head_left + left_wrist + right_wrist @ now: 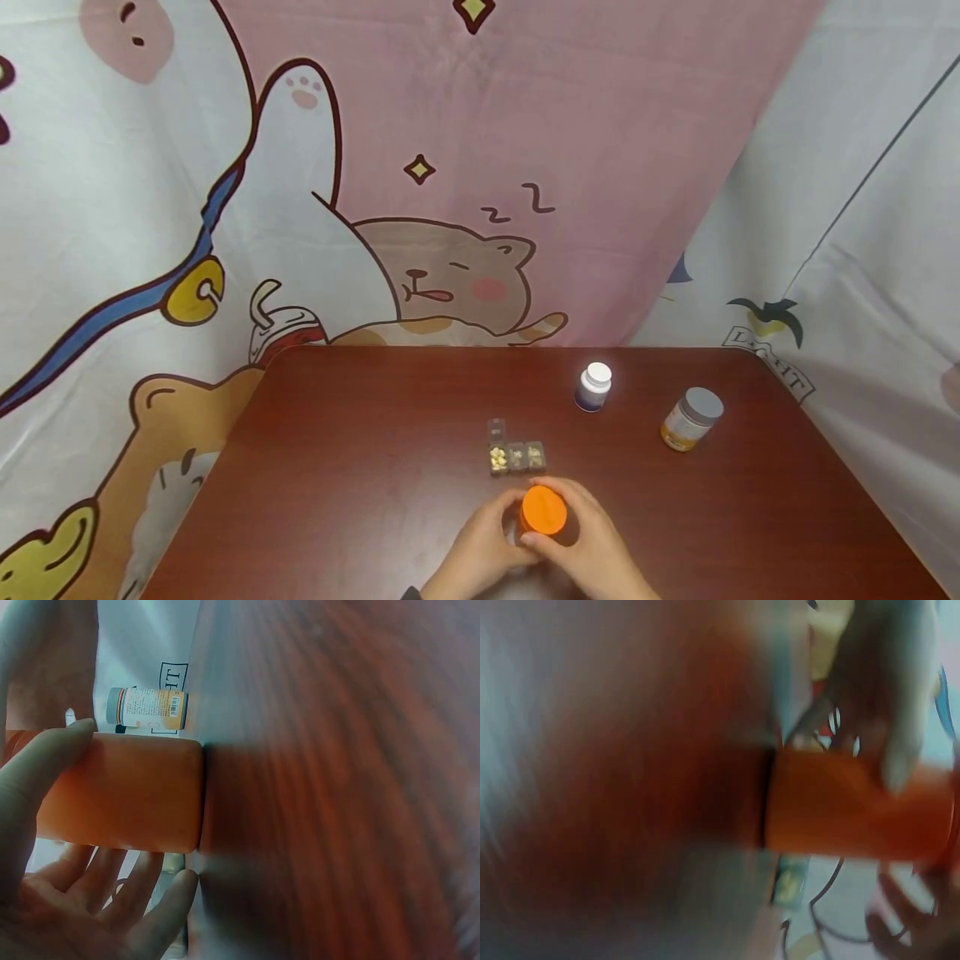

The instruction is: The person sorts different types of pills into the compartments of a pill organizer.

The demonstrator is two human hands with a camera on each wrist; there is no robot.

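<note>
An orange bottle (135,795) with an orange cap (543,510) stands upright at the tabletop, between both hands. My left hand (483,537) holds it from the left, with the thumb (49,761) across its side and the fingers behind it. From the right, my right hand (588,537) grips it high up around the cap, with the thumb on the near side. Just beyond lies a clear pill organizer (517,457). One lid (497,430) of it is flipped up, and pale yellow tablets (498,458) fill that left compartment. The right wrist view is blurred.
A white bottle with a dark blue label (593,387) stands toward the back of the brown table (360,433). Farther right is a jar with a grey lid (692,419) and an orange-and-white label. A printed cartoon cloth (585,150) hangs behind the table.
</note>
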